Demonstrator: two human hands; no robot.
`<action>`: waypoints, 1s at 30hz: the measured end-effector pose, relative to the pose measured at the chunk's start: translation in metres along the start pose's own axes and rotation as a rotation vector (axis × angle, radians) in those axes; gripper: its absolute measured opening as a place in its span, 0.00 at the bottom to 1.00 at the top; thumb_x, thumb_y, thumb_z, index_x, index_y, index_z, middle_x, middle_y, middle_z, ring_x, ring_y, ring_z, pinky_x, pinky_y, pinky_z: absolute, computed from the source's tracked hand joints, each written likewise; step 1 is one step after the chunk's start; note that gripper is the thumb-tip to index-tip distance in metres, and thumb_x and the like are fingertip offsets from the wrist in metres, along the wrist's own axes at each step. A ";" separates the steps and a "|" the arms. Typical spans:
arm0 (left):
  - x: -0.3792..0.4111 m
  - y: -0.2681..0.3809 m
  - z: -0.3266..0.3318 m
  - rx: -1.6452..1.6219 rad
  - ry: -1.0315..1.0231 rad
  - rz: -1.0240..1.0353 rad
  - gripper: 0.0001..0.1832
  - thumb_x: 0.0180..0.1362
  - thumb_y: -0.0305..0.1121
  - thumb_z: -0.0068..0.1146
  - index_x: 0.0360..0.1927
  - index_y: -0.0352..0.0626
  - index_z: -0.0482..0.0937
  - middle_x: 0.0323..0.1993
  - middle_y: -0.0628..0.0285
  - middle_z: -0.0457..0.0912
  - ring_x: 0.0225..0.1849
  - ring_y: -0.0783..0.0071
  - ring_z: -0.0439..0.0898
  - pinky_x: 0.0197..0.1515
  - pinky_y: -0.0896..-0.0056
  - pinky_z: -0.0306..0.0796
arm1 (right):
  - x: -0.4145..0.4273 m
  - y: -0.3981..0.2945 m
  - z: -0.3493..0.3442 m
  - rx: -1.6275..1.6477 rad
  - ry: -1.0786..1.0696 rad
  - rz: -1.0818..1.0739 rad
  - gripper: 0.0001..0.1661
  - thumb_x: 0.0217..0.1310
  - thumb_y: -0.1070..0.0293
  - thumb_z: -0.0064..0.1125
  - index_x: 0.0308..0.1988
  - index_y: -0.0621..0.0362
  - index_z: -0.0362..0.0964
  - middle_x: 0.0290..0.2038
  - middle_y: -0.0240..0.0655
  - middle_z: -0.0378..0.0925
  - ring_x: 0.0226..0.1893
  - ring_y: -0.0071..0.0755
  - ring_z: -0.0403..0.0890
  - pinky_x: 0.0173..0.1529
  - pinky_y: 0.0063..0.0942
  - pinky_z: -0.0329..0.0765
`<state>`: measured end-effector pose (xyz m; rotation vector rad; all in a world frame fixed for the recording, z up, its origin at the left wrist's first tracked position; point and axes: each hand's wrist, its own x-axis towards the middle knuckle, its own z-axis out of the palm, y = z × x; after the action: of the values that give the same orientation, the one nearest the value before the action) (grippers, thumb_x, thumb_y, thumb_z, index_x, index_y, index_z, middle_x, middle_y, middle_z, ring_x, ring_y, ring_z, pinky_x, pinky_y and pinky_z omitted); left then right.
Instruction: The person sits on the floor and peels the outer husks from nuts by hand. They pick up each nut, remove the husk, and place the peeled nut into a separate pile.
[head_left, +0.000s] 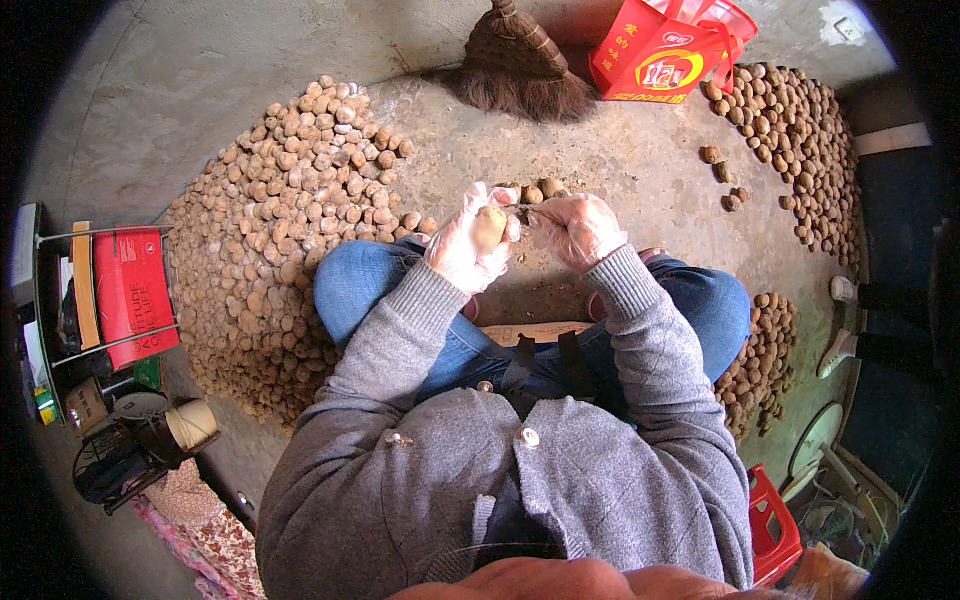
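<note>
My left hand (469, 251), in a clear plastic glove, holds a pale brown, roundish tuber or corm (489, 229) with its palm turned up. My right hand (581, 231), gloved the same way, is closed on a small dark tool (527, 211), mostly hidden by the fingers, so its kind cannot be told. The tool's visible end points toward the left hand, just right of the held piece. Several more brown pieces (550, 187) lie on the concrete floor just beyond both hands, with small scraps around them.
A large heap of pale pieces (277, 217) spreads at the left. Darker heaps lie at the upper right (795, 142) and beside the right knee (761, 360). A fibre broom (525, 67) and a red bag (667, 52) stand by the wall. Another person's shoes (838, 352) show at the right.
</note>
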<state>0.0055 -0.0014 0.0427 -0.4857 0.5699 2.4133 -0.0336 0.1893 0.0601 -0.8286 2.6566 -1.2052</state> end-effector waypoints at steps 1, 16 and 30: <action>0.001 0.000 -0.001 -0.015 -0.019 -0.007 0.25 0.60 0.60 0.40 0.49 0.52 0.68 0.26 0.60 0.75 0.11 0.77 0.68 0.09 0.82 0.59 | 0.000 0.000 0.000 -0.008 -0.019 0.002 0.08 0.54 0.67 0.56 0.28 0.60 0.76 0.20 0.46 0.74 0.24 0.50 0.77 0.28 0.36 0.73; 0.002 -0.003 -0.002 0.013 0.013 0.126 0.23 0.61 0.58 0.42 0.40 0.48 0.74 0.28 0.58 0.77 0.10 0.75 0.68 0.09 0.81 0.60 | 0.001 -0.003 -0.002 -0.021 -0.015 -0.047 0.08 0.54 0.67 0.56 0.28 0.61 0.75 0.19 0.45 0.72 0.23 0.49 0.77 0.27 0.36 0.73; 0.009 -0.002 0.010 0.146 0.379 0.302 0.17 0.63 0.48 0.43 0.48 0.49 0.67 0.38 0.57 0.74 0.37 0.59 0.78 0.38 0.64 0.75 | 0.004 0.004 0.003 -0.049 0.129 -0.031 0.07 0.49 0.67 0.57 0.23 0.59 0.74 0.20 0.43 0.74 0.24 0.47 0.78 0.29 0.36 0.75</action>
<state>-0.0021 0.0094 0.0458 -0.8546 1.0394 2.5475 -0.0375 0.1875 0.0560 -0.8302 2.7955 -1.2458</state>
